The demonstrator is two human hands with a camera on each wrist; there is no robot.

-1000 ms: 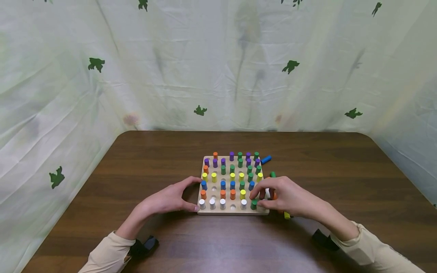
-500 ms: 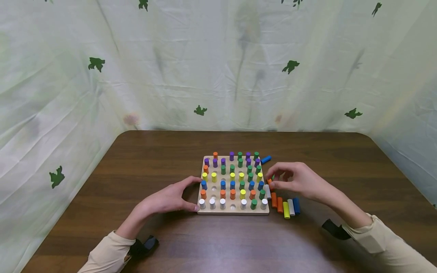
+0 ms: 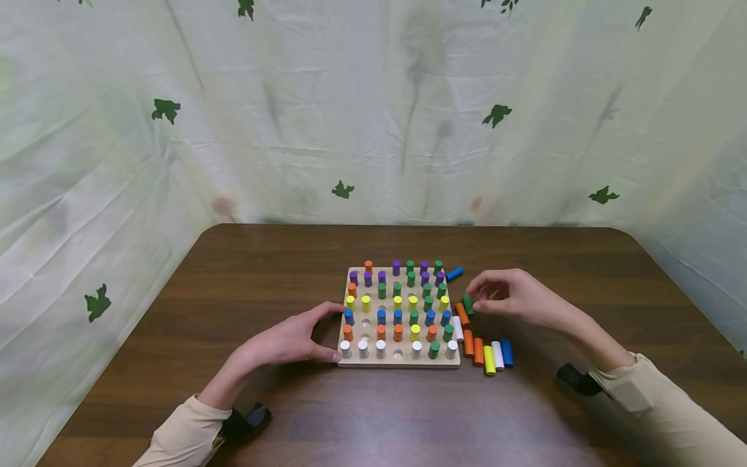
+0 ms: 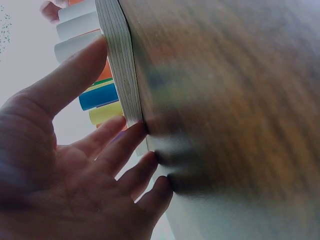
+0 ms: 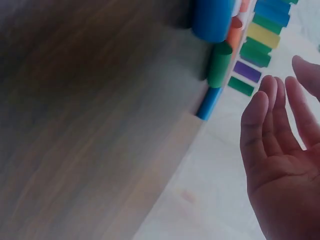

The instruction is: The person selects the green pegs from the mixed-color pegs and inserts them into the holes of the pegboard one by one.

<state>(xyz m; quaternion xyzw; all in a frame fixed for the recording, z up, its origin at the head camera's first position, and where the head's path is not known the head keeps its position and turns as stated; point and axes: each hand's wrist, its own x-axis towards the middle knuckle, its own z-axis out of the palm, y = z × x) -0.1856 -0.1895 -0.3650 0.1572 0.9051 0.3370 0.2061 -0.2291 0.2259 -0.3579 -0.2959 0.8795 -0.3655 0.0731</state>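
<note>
A wooden pegboard lies on the table, with rows of white, orange, blue, yellow, green and purple pegs upright in it. My left hand touches its left side, thumb by the near corner and fingers spread along the edge; the left wrist view shows the thumb against the board. To the board's right, my right hand hovers with thumb and fingertips beside a loose green peg. In the right wrist view nothing is between the fingers, and the green peg lies apart from them.
More loose pegs lie along the board's right side: orange, white, yellow and blue among them. A blue peg lies by the far right corner. Behind the wooden table hangs a pale curtain.
My right hand has left the board's near right corner, exposing loose pegs, and moved right and away from me, past an orange peg, to the green peg. The left hand stays put.
</note>
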